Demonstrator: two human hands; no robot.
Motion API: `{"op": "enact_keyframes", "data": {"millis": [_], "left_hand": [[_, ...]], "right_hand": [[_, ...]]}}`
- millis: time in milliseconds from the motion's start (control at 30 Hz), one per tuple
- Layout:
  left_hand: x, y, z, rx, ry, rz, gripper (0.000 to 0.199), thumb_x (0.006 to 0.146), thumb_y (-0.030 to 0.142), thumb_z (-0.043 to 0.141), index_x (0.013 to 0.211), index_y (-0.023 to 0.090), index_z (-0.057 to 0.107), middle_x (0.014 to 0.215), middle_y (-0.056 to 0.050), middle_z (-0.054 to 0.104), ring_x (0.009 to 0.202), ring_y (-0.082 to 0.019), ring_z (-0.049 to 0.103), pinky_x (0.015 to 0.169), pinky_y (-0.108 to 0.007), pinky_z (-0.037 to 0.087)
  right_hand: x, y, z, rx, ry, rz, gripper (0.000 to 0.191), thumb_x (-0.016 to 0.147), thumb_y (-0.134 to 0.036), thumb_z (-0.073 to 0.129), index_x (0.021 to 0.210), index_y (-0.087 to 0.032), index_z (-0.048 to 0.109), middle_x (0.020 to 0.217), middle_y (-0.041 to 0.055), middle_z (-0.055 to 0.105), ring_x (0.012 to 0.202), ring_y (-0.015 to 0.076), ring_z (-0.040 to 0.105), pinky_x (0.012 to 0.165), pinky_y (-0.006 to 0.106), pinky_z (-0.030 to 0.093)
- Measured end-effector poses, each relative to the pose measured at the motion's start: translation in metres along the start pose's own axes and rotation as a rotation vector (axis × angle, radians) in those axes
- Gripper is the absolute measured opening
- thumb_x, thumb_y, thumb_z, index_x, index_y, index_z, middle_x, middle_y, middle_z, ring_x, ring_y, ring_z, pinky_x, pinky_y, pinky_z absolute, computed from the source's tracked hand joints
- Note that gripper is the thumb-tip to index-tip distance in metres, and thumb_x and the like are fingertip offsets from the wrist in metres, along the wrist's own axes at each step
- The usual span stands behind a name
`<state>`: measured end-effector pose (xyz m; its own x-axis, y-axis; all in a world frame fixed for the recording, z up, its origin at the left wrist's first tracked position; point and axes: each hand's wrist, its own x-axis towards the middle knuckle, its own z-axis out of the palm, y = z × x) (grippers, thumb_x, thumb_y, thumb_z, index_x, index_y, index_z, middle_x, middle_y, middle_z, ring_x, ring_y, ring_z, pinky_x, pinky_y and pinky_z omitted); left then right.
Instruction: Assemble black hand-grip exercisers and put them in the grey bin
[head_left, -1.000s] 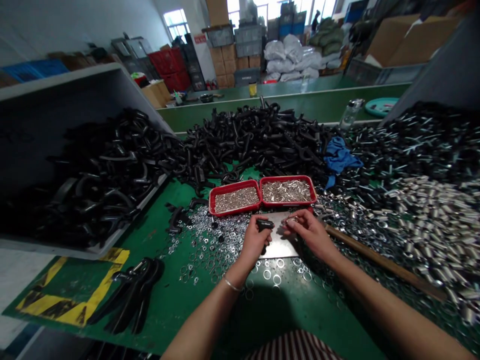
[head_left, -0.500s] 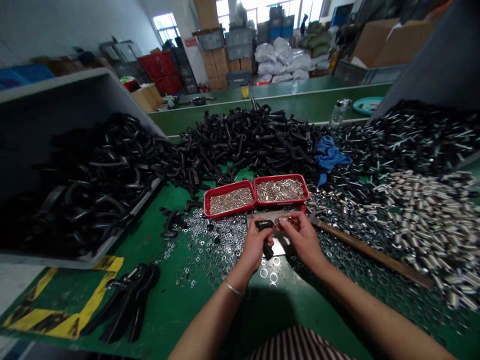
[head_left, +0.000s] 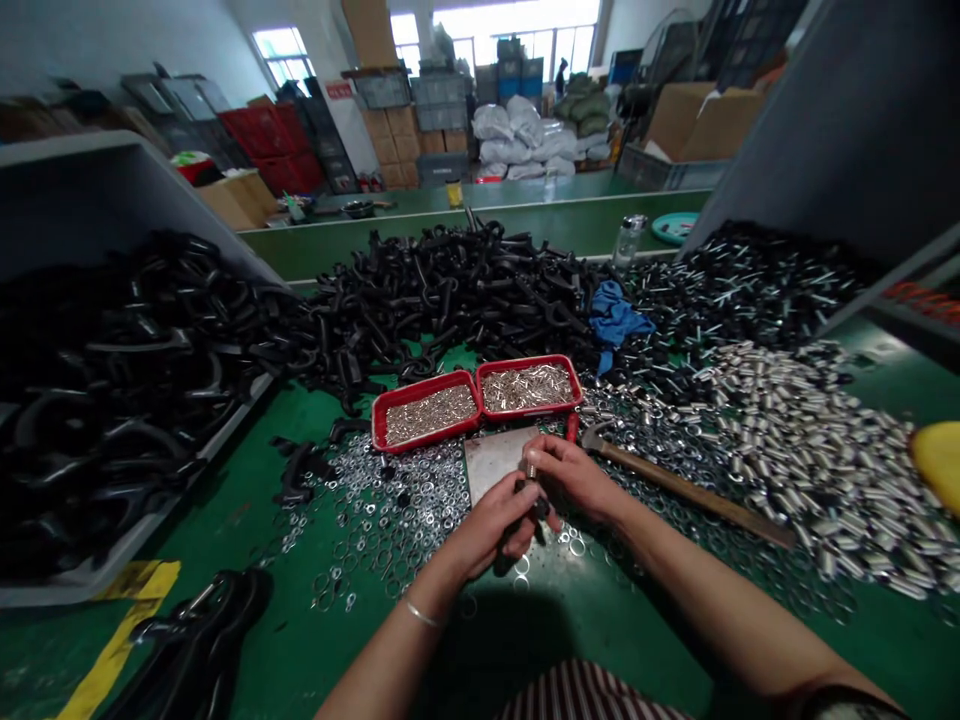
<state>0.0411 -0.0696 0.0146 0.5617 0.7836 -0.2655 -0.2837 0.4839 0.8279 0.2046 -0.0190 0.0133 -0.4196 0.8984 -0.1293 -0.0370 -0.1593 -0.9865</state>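
Observation:
My left hand (head_left: 487,525) is closed round a small black part (head_left: 541,507), most of it hidden by the fingers. Directly above that part, my right hand (head_left: 577,480) pinches a small shiny metal piece (head_left: 532,462), which stands roughly upright and seems to meet the black part. Its exact shape is too small to tell. Both hands are over the near edge of a flat metal plate (head_left: 491,460). Loose metal rings (head_left: 521,568) lie on the green table just below them.
Two red trays (head_left: 425,440) of small metal pins stand beyond the plate. A hammer (head_left: 690,485) lies to the right, beside a heap of metal sleeves (head_left: 795,440). Black parts (head_left: 450,280) are piled behind, with a blue cloth (head_left: 619,318). A grey bin (head_left: 161,510) stands left.
My view has swung to the right. The hands have come lower, closer to me, and the black part has been turned. The metal piece has gone from lying sideways to upright over it.

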Motion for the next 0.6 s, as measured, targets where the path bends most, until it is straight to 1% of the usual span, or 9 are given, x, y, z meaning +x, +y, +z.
{"op": "enact_keyframes", "data": {"millis": [67, 133, 233, 300, 367, 400, 467, 533, 600], "left_hand": [[0.004, 0.002, -0.002, 0.012, 0.086, 0.032, 0.033, 0.091, 0.049, 0.06, 0.097, 0.019, 0.051, 0.073, -0.001, 0.066, 0.036, -0.002, 0.031, 0.038, -0.017, 0.023], [0.009, 0.01, -0.01, -0.029, 0.252, 0.166, 0.03, 0.09, 0.048, 0.061, 0.093, 0.019, 0.051, 0.072, 0.001, 0.066, 0.04, -0.003, 0.039, 0.041, -0.017, 0.03], [0.009, 0.033, -0.032, -0.118, 0.462, 0.374, 0.028, 0.09, 0.047, 0.062, 0.095, 0.021, 0.052, 0.087, -0.001, 0.068, 0.059, -0.007, 0.056, 0.058, -0.02, 0.046], [0.006, 0.043, -0.046, -0.063, 0.492, 0.371, 0.029, 0.089, 0.046, 0.064, 0.096, 0.02, 0.054, 0.091, -0.002, 0.069, 0.064, -0.009, 0.059, 0.06, -0.021, 0.048], [0.005, 0.042, -0.053, 0.023, 0.47, 0.315, 0.029, 0.088, 0.045, 0.065, 0.095, 0.019, 0.055, 0.087, -0.003, 0.069, 0.056, -0.007, 0.053, 0.053, -0.019, 0.042], [0.005, 0.038, -0.054, 0.045, 0.46, 0.296, 0.029, 0.088, 0.045, 0.065, 0.093, 0.018, 0.054, 0.085, -0.002, 0.068, 0.051, -0.005, 0.048, 0.049, -0.018, 0.038], [0.009, 0.025, -0.05, 0.032, 0.465, 0.29, 0.029, 0.088, 0.044, 0.065, 0.091, 0.018, 0.053, 0.081, -0.001, 0.067, 0.046, -0.003, 0.039, 0.044, -0.016, 0.03], [0.017, 0.014, -0.043, -0.011, 0.481, 0.296, 0.029, 0.087, 0.044, 0.066, 0.09, 0.018, 0.052, 0.078, 0.0, 0.066, 0.045, -0.003, 0.036, 0.044, -0.016, 0.028], [0.024, 0.008, -0.036, -0.032, 0.483, 0.301, 0.03, 0.087, 0.044, 0.067, 0.09, 0.019, 0.052, 0.078, 0.0, 0.066, 0.046, -0.003, 0.036, 0.045, -0.016, 0.029]], "right_hand": [[-0.001, -0.005, -0.011, -0.162, -0.015, -0.095, 0.029, 0.092, -0.05, 0.061, 0.094, -0.021, 0.062, 0.088, 0.0025, 0.065, 0.074, 0.0166, 0.061, 0.068, 0.031, 0.051], [-0.005, -0.011, -0.035, -0.416, 0.055, -0.213, 0.024, 0.093, -0.043, 0.062, 0.103, -0.022, 0.065, 0.1, 0.0058, 0.067, 0.09, 0.0202, 0.063, 0.082, 0.035, 0.051], [-0.016, -0.016, -0.097, -0.835, 0.304, -0.333, 0.018, 0.094, -0.033, 0.057, 0.103, -0.021, 0.067, 0.108, 0.0093, 0.067, 0.1, 0.024, 0.062, 0.091, 0.04, 0.048], [-0.028, -0.016, -0.145, -1.073, 0.456, -0.294, 0.017, 0.094, -0.028, 0.053, 0.094, -0.019, 0.068, 0.099, 0.0108, 0.069, 0.095, 0.0256, 0.063, 0.088, 0.04, 0.049], [-0.04, -0.015, -0.183, -1.264, 0.49, -0.184, 0.018, 0.093, -0.024, 0.053, 0.092, -0.017, 0.069, 0.093, 0.0113, 0.071, 0.091, 0.026, 0.064, 0.084, 0.039, 0.049], [-0.044, -0.014, -0.195, -1.347, 0.471, -0.128, 0.018, 0.094, -0.023, 0.053, 0.093, -0.016, 0.07, 0.093, 0.0113, 0.071, 0.091, 0.0256, 0.064, 0.083, 0.037, 0.049], [-0.046, -0.012, -0.206, -1.473, 0.41, -0.055, 0.021, 0.096, -0.023, 0.051, 0.098, -0.016, 0.071, 0.096, 0.0106, 0.073, 0.093, 0.024, 0.064, 0.083, 0.034, 0.048], [-0.039, -0.009, -0.203, -1.547, 0.379, -0.018, 0.022, 0.098, -0.025, 0.051, 0.101, -0.017, 0.071, 0.099, 0.0107, 0.072, 0.096, 0.0241, 0.063, 0.083, 0.033, 0.047], [-0.025, -0.007, -0.196, -1.585, 0.398, 0.006, 0.019, 0.096, -0.026, 0.054, 0.097, -0.017, 0.071, 0.098, 0.0125, 0.071, 0.099, 0.0268, 0.06, 0.081, 0.033, 0.046]]}}
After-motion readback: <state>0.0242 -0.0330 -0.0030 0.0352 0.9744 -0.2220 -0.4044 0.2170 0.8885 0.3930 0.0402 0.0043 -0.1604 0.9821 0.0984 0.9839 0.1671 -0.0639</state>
